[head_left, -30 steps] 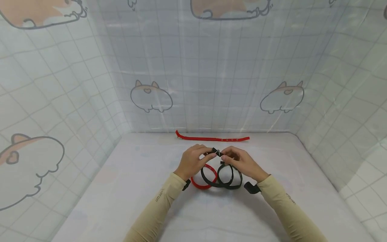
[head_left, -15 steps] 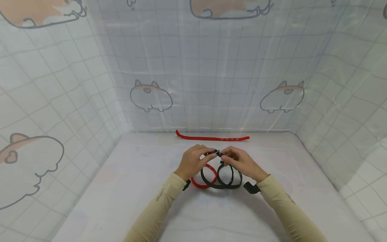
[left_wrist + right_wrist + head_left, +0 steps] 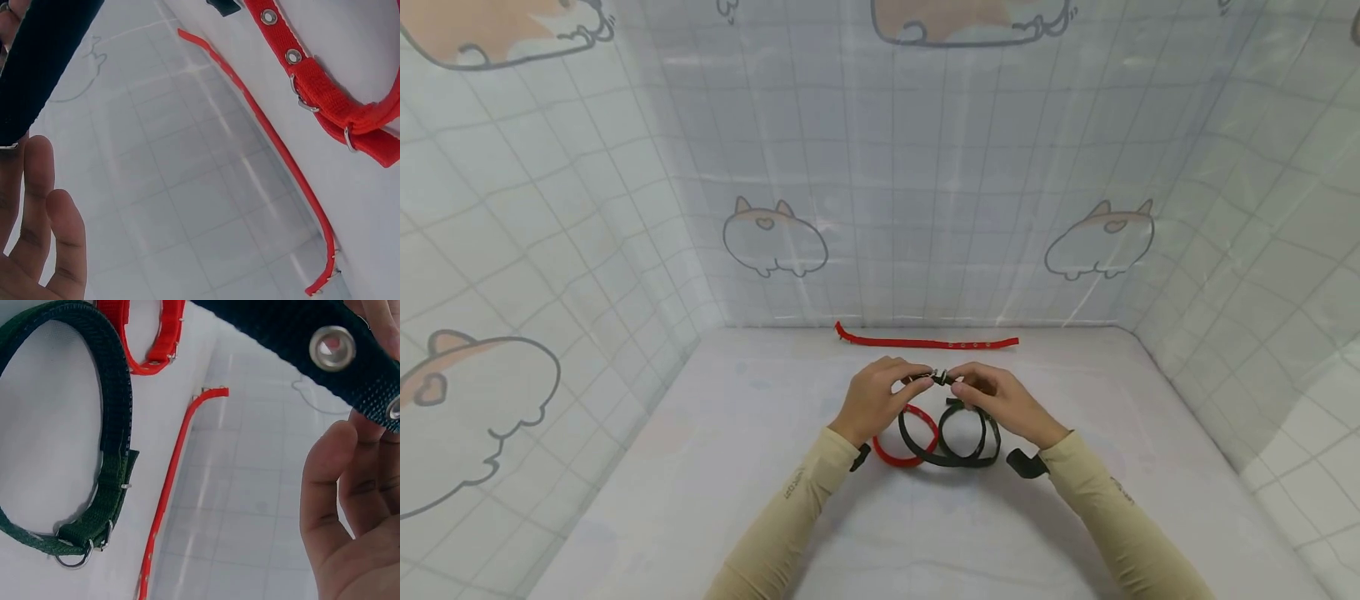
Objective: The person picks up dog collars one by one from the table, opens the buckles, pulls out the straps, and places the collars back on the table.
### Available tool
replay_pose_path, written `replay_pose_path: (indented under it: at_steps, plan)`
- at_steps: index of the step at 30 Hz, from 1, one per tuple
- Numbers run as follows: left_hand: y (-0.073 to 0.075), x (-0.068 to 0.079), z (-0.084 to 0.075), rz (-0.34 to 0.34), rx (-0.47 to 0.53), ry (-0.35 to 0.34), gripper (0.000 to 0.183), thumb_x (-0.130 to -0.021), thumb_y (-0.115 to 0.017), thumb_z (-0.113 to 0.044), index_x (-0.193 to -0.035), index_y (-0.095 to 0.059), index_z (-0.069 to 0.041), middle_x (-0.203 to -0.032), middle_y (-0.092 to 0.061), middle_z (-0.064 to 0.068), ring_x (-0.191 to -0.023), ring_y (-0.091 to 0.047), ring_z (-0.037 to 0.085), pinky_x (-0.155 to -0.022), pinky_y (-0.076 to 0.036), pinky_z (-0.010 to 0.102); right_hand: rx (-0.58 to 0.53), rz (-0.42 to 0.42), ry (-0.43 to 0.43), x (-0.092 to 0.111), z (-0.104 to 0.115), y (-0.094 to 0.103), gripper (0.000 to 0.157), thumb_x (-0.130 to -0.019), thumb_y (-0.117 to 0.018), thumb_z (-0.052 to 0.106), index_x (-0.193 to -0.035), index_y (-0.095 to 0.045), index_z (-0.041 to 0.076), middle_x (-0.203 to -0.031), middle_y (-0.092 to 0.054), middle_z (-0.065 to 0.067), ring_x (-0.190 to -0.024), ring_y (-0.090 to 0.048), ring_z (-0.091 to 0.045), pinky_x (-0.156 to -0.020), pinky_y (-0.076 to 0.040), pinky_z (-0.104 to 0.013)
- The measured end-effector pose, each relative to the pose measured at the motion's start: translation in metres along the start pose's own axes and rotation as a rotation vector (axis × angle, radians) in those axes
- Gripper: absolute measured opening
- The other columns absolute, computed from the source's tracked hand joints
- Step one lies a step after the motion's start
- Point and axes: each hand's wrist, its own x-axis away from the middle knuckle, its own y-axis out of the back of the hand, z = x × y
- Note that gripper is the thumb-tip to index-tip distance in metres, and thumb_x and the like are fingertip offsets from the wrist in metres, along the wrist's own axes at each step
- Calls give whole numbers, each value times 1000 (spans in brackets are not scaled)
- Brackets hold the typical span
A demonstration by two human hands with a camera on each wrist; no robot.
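My left hand [image 3: 880, 398] and right hand [image 3: 1003, 407] meet above the table, each pinching one end of a dark buckle collar. Its metal buckle [image 3: 942, 377] sits between the fingertips; how far the strap is threaded is too small to tell. In the right wrist view the collar's dark strap [image 3: 281, 340] shows metal eyelets, and it crosses the left wrist view as a dark band [image 3: 47, 69]. Below the hands lie a dark green collar [image 3: 115, 406], buckled into a loop, and a red collar [image 3: 325, 94], likewise buckled, with a D-ring.
Behind the hands, an unfastened red collar [image 3: 910, 343] stretches along the back of the white table [image 3: 715, 467]. Pale walls [image 3: 925, 167] printed with a grid and cartoon dogs rise on three sides.
The fingertips and the buckle between them have shifted slightly, and the dark strap end there has turned. The collars on the table have stayed in place.
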Motion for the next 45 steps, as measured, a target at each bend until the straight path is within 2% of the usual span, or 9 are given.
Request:
replay_pose_path:
  at_steps: [5, 12, 17, 21, 25, 29, 32, 38, 45]
  plan:
    - [5, 0, 3, -11, -4, 36, 29, -96, -70, -39, -117, -77, -20, -99, -73, -10, -87, -61, 8, -73, -54, 26, 1, 4, -1, 2, 0, 4, 27, -104, -60, 24, -130, -65, 14, -83, -60, -20, -75, -58, -37, -66, -48, -33]
    - [12, 0, 15, -67, -19, 72, 27, -93, -76, -30, -118, -76, -20, -102, -74, -10, -91, -63, 9, -74, -54, 26, 21, -70, 36, 4, 1, 11, 29, -103, -60, 10, -132, -62, 4, -88, -64, -20, -78, -63, -31, -74, -53, -36]
    - [19, -2, 28, -61, -18, 116, 32, -92, -78, -28, -123, -74, -21, -104, -73, -9, -91, -62, 8, -74, -54, 32, 95, -156, 26, 7, 18, 18, 32, -99, -66, 8, -130, -62, 0, -104, -70, -16, -95, -68, -27, -85, -55, -36]
    - [26, -3, 41, -28, -18, 153, 35, -92, -78, -29, -125, -73, -22, -109, -73, -9, -92, -61, 10, -77, -54, 35, 149, -228, 45, 9, 28, 25, 30, -98, -68, 7, -126, -64, -2, -114, -70, -14, -106, -65, -27, -90, -52, -33]
    - [32, -7, 57, 9, -27, 162, 36, -93, -77, -28, -128, -72, -20, -114, -73, -6, -94, -62, 12, -80, -54, 36, 176, -308, 69, 3, 5, 33, 28, -97, -69, 7, -124, -65, -2, -114, -69, -15, -108, -63, -28, -90, -53, -36]
    - [37, -14, 73, 64, -64, 177, 38, -93, -76, -22, -130, -70, -15, -117, -73, 0, -100, -66, 17, -95, -51, 46, 185, -378, 85, -7, -23, 43, 29, -97, -71, 11, -124, -66, 3, -114, -69, -11, -108, -64, -27, -85, -52, -29]
    - [41, -18, 85, 114, -113, 197, 39, -94, -76, -22, -131, -69, -13, -116, -74, 3, -103, -68, 21, -101, -48, 47, 193, -402, 91, -11, -32, 48, 30, -97, -72, 16, -125, -66, 8, -114, -70, -8, -107, -64, -21, -82, -51, -22]
    - [45, -24, 107, 148, -125, 285, 36, -93, -76, -19, -128, -71, -13, -113, -74, 4, -104, -66, 28, -85, -54, 44, 218, -426, 58, -20, -42, 58, 33, -98, -71, 25, -126, -66, 10, -115, -70, -5, -106, -63, -16, -80, -50, -20]
    - [40, -29, 130, 145, -74, 385, 37, -95, -74, -20, -131, -69, -13, -117, -72, 6, -105, -64, 29, -86, -52, 43, 263, -464, 18, -30, -57, 67, 33, -99, -69, 24, -128, -63, 10, -120, -69, -7, -108, -63, -23, -81, -49, -30]
